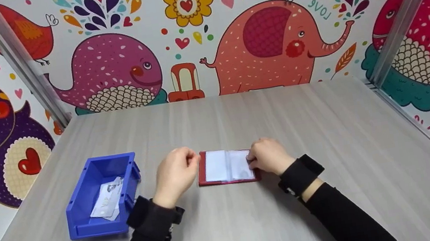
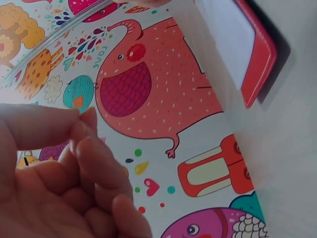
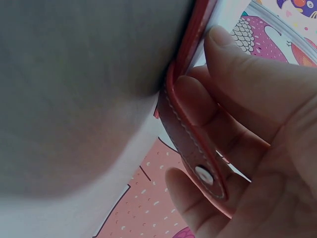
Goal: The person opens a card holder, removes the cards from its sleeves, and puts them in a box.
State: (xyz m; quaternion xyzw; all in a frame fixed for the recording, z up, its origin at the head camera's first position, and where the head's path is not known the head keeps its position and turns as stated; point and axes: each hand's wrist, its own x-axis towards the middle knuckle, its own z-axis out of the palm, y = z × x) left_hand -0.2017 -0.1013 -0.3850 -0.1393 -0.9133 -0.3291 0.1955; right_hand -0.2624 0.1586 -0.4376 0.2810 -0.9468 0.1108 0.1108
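A red card holder [image 1: 202,178] lies spread open on the table, with clear plastic sleeves [image 1: 217,166] on both sides. At its right edge my right hand [image 1: 269,156] pinches it, thumb over the sleeves and fingers at the outer edge. In the right wrist view its strap [image 3: 185,134] with a metal snap [image 3: 204,174] hangs between the fingers. My left hand [image 1: 175,172] hovers just left of the holder, fingers loosely curled with nothing in them. The left wrist view shows a red corner of the holder beyond that hand.
A blue bin [image 1: 77,217] stands on the left of the table, beside my left wrist. Several cards [image 1: 104,200] lie inside it. Walls with cartoon animals border the table [image 1: 232,230] at the back and both sides.
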